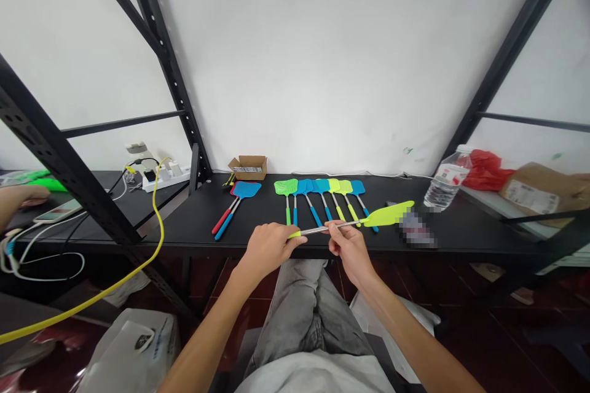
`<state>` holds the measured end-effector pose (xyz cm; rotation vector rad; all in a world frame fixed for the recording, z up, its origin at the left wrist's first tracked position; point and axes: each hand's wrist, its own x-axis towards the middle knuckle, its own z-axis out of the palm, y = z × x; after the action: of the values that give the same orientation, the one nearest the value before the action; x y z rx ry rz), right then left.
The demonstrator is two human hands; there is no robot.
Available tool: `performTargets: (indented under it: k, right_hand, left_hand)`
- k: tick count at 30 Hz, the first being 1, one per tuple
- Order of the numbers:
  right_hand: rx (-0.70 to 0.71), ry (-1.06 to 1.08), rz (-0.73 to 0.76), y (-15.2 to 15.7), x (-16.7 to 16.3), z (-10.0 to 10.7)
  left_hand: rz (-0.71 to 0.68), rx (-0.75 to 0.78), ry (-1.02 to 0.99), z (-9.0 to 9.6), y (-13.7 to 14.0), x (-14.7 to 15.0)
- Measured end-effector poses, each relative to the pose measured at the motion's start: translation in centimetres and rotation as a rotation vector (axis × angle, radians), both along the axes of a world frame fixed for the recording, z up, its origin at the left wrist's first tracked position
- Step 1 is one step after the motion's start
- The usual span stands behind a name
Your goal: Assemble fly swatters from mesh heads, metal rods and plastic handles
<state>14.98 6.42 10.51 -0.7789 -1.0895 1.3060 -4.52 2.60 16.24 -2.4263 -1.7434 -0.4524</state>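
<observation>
A yellow-green fly swatter (pixel 386 215) lies across both my hands, its head pointing right. My left hand (pixel 271 244) is wrapped round its coloured handle. With the fingers of my right hand (pixel 349 247) I pinch its metal rod near the head. Behind my hands, on the black table (pixel 193 212), several swatters lie in a row: a green swatter (pixel 286 187), blue swatters such as this one (pixel 357 187), and yellow ones, partly overlapping. Farther left, a blue swatter (pixel 247 190) lies with a red-handled swatter (pixel 223 221), whose head is mostly hidden.
A small open cardboard box (pixel 250 167) stands by the wall. To the right are a water bottle (pixel 447 181), a red plastic bag (pixel 486 171) and a brown package (pixel 537 193). A yellow cable (pixel 160 215) hangs at left, near a power strip (pixel 166 177) and another person's hand (pixel 32 195).
</observation>
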Motion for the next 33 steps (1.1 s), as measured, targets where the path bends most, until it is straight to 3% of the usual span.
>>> performTargets:
  k: [8,12,16,23,33]
  right_hand:
    - [-0.045,0.167,0.101,0.2,1.3,2.1]
    - [-0.053,0.292,0.036,1.6,4.0,2.9]
    - [0.024,0.397,-0.086,3.1,7.3,3.6]
    - [0.052,0.184,-0.194,3.7,9.1,4.0]
    - [0.050,-0.010,-0.124,3.1,7.4,3.3]
  left_hand:
    - [-0.047,-0.023,-0.132,1.4,-0.3,-1.9]
    - [-0.049,-0.020,-0.174,2.0,-0.4,-3.1]
    - [-0.069,-0.036,-0.203,2.3,-0.4,-4.2]
    - [-0.129,-0.098,-0.229,2.4,-0.6,-4.3]
    - [-0.084,-0.025,-0.134,2.4,-0.8,-4.3]
